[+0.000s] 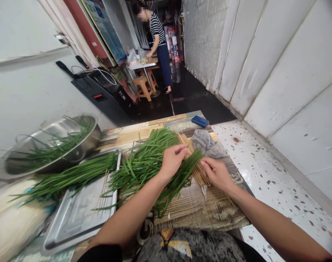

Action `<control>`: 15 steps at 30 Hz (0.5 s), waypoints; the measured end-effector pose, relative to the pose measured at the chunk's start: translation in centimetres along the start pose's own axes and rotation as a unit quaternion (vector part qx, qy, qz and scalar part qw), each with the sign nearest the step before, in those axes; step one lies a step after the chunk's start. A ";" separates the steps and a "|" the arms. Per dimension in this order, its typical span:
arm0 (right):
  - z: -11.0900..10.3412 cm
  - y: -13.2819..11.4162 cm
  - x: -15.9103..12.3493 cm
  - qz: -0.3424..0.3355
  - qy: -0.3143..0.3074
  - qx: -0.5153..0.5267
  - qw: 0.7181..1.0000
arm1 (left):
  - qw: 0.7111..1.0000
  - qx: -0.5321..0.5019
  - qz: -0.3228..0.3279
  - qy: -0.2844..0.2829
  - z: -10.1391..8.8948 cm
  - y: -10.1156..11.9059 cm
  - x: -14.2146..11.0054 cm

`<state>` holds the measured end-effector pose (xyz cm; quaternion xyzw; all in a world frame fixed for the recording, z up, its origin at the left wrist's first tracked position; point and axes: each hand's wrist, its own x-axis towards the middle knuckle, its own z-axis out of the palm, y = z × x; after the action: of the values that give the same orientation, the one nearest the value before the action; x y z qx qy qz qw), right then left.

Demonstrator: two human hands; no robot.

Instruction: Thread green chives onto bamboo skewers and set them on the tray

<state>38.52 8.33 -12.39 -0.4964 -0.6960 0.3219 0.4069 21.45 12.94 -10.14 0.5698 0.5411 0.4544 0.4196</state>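
Note:
My left hand [174, 160] reaches over a loose pile of garlic chives [152, 149], thumb and index finger drawn together near the wooden skewers [199, 174]. Whatever is in that pinch is too small to make out. Facing it, my right hand [215, 174] has its fingertips closed at the end of a small bunch of garlic chives [186, 171]. This bunch slants across the table between both hands. The skewers lie in a bundle beneath the bunch and partly behind my right hand.
A metal tray [81, 214] on the left bears more chives and a few skewers. Behind it stands a steel basin [92, 136] with chives. A grey cloth [206, 142] and a blue box [200, 121] lie at the table's far right. A person [162, 47] stands at another table.

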 end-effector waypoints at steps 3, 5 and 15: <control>0.0 -0.1 0.0 -0.001 0.003 0.001 1.000 | 1.000 0.009 0.005 0.004 -0.1 -0.1 0.0; 0.0 -0.1 0.0 -0.001 0.002 0.003 1.000 | 1.000 0.020 0.007 0.006 -0.1 -0.1 0.0; -0.1 -0.2 0.0 0.005 0.003 0.007 1.000 | 0.997 0.067 0.030 0.002 -0.2 0.5 0.1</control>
<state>38.50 8.25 -12.19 -0.4982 -0.6900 0.3269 0.4108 21.40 12.99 -9.63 0.6117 0.5539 0.4303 0.3658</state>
